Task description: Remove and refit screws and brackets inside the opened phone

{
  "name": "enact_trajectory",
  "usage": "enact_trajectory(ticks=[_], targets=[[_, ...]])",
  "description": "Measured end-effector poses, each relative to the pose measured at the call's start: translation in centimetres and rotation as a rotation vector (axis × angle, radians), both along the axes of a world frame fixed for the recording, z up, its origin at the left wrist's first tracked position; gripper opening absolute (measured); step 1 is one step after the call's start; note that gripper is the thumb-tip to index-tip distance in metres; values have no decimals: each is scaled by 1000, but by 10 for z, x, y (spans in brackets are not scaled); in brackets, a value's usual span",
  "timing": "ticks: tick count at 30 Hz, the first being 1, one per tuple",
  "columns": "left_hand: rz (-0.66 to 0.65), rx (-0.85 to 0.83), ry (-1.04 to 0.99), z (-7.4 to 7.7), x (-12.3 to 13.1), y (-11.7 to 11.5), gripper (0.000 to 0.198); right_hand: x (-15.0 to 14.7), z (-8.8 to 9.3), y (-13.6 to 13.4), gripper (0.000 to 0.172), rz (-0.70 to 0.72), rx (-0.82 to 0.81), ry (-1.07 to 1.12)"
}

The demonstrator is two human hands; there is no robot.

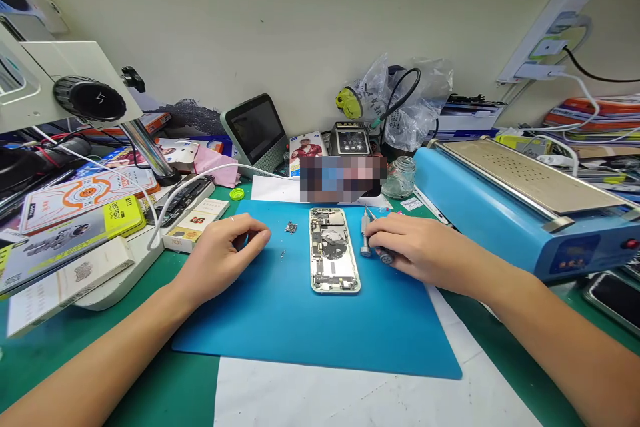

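An opened phone [329,277] lies face down in the middle of the blue mat [310,330], its inner boards and a round dark patch showing. To its right, my right hand [415,243] closes its fingertips on a small grey screwdriver [366,240]. A second screwdriver [386,256] lies under the same fingers. My left hand [225,253] rests on the mat's left side, its fingers curled in and thumb near the index fingertip, with nothing seen in it. Between that hand and the phone sit a small metal part [291,227] and tiny bits [283,254].
A blue heated-plate machine [480,213] stands right. At left are a microscope stand [150,150], a yellow battery box [75,240] and a white cable [173,203]. Behind the mat stand a smart display [255,133], a glass jar [401,177] and a blurred-out patch.
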State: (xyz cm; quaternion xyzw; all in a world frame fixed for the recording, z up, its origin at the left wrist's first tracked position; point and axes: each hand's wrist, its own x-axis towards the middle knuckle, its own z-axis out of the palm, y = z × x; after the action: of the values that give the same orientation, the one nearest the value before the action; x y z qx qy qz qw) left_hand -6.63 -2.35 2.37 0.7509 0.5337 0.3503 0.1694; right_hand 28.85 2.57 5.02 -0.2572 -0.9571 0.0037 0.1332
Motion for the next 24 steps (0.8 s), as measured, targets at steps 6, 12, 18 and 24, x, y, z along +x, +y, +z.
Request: enact_trajectory(ticks=[6, 12, 18, 24], targets=[[-9, -12, -1, -1, 0, 0, 27, -1, -1, 1, 24, -33, -51, -103], [-12, -9, -6, 0, 0, 0, 27, -1, 3, -1, 27, -77, -79, -98], [-14, -12, -6, 0, 0, 0, 27, 0, 7, -1, 28, -196, -57, -40], [-7, -17, -2, 0, 0, 0, 27, -1, 9, -3, 44, -278, -129, -74]])
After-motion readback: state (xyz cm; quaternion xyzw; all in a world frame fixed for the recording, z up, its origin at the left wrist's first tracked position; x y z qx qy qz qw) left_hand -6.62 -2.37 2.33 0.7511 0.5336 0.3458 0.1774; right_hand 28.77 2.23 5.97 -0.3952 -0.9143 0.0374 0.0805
